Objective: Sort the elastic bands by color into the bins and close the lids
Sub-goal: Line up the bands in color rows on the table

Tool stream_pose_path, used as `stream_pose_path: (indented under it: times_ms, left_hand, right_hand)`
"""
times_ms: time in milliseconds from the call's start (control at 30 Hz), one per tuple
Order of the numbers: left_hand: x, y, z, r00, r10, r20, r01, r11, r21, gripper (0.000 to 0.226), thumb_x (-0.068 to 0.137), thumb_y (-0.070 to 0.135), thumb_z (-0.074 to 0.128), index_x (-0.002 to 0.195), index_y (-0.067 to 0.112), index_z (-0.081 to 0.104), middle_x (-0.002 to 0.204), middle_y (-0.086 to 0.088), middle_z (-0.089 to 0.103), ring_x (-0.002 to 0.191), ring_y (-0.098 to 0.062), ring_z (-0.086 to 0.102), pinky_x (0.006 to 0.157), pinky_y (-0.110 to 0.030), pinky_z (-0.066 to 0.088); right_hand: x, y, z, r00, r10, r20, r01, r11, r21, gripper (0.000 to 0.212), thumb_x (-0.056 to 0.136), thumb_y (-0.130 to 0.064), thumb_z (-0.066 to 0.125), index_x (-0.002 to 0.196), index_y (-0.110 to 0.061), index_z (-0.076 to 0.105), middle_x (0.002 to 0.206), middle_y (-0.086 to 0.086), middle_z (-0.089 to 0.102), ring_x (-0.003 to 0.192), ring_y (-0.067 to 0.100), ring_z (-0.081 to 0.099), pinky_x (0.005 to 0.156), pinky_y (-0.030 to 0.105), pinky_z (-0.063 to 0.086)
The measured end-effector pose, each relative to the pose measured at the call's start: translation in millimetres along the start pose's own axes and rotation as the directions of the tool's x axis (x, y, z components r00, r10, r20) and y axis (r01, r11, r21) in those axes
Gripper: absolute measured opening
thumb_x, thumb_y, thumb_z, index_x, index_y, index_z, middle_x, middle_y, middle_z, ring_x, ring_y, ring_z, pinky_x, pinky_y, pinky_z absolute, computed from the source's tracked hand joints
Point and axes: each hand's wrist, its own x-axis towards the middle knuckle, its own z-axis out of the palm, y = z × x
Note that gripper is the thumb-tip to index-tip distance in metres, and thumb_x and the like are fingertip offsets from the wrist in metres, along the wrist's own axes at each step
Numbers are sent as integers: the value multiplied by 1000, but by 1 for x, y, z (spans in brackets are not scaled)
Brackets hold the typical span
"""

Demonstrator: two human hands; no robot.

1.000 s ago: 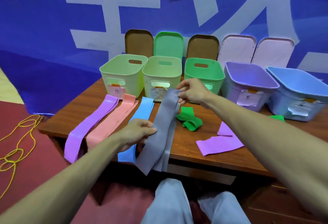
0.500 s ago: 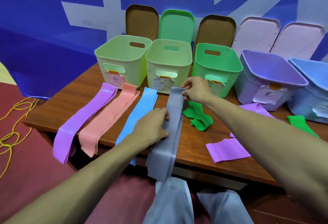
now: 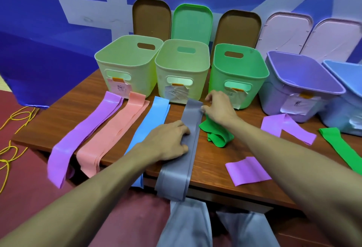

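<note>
A grey elastic band (image 3: 191,121) lies lengthwise on the wooden table (image 3: 64,113), its near end hanging over the front edge. My left hand (image 3: 166,141) presses flat on its middle from the left. My right hand (image 3: 219,107) pinches its far right edge near the green bin (image 3: 240,74). Purple (image 3: 88,129), pink (image 3: 115,129) and blue (image 3: 154,117) bands lie in parallel strips to the left. A crumpled green band (image 3: 217,135) sits under my right wrist. Two pale green bins (image 3: 129,64) (image 3: 182,68), a purple bin (image 3: 301,84) and a blue bin (image 3: 344,98) stand open.
Lids lean on the blue wall behind the bins: brown (image 3: 150,17), green (image 3: 192,21), brown (image 3: 237,29), and two pink (image 3: 286,31). Loose purple pieces (image 3: 246,170) (image 3: 286,127) and a green strip (image 3: 340,145) lie at the right. Yellow cord (image 3: 11,129) lies on the red floor.
The grey band was held up off the table by both hands; it now lies flat on the table, my left hand pressing on it. The camera moved closer and tilted down.
</note>
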Motion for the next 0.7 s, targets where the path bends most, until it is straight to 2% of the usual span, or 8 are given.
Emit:
stream_pose_path:
  times_ms: [67,133,233,333,400,500,600,700]
  left_hand:
    - [2,2,-3,1000,-8,26,7,1000,19,49,81,36,56,129,23,52,127,6,50,110,-17,53,91,-34,47]
    - [4,5,-5,999,-16,50,14,999,44,48,82,36,56,128,22,53,126,6,50,110,-18,53,91,-34,47]
    - [5,8,-6,997,-35,65,31,997,73,46,84,37,52,127,22,53,126,4,51,111,-19,53,90,-35,47]
    - [4,11,-5,996,-48,72,40,994,104,44,85,34,51,127,21,53,126,0,54,111,-22,54,91,-36,47]
    - [2,11,-3,995,-52,82,43,993,110,45,86,31,51,130,22,51,129,-1,54,114,-22,53,94,-35,46]
    - [2,11,-8,991,-59,121,41,989,144,46,85,32,53,130,23,51,129,-1,56,115,-23,53,96,-34,42]
    - [8,21,-19,981,-81,174,32,962,272,33,83,31,52,114,21,57,119,-3,63,108,-24,56,100,-39,41]
    - [15,35,-32,987,-34,157,-28,927,374,26,84,27,53,108,20,59,118,-3,61,110,-24,55,106,-43,35]
  right_hand:
    - [-5,10,-7,995,-79,69,82,996,-39,16,84,-15,64,100,-14,62,108,10,59,102,25,56,85,30,42]
    - [-12,19,-11,957,-143,250,178,977,-120,23,84,-17,65,107,-15,67,116,9,64,109,25,58,89,26,42]
    - [-23,29,-14,908,-178,380,271,940,-206,33,82,-26,69,115,-24,67,127,3,60,119,24,52,103,36,41]
    - [-29,29,-18,937,-179,301,243,951,-189,15,79,-27,73,93,-27,67,114,3,64,107,24,58,93,35,46]
    - [-33,27,-24,951,-167,260,213,964,-161,16,79,-25,74,82,-31,59,107,3,65,100,22,59,87,33,47]
    - [-40,23,-43,965,-173,198,191,979,-74,11,81,-20,71,85,-25,61,97,1,66,92,18,59,79,25,43]
    - [-49,20,-73,979,-192,67,190,981,36,12,80,-16,71,92,-18,68,90,1,67,85,15,59,70,20,36]
    - [-64,17,-108,976,-216,-22,217,970,106,18,80,-18,72,98,-18,71,89,0,70,83,14,61,75,21,44]
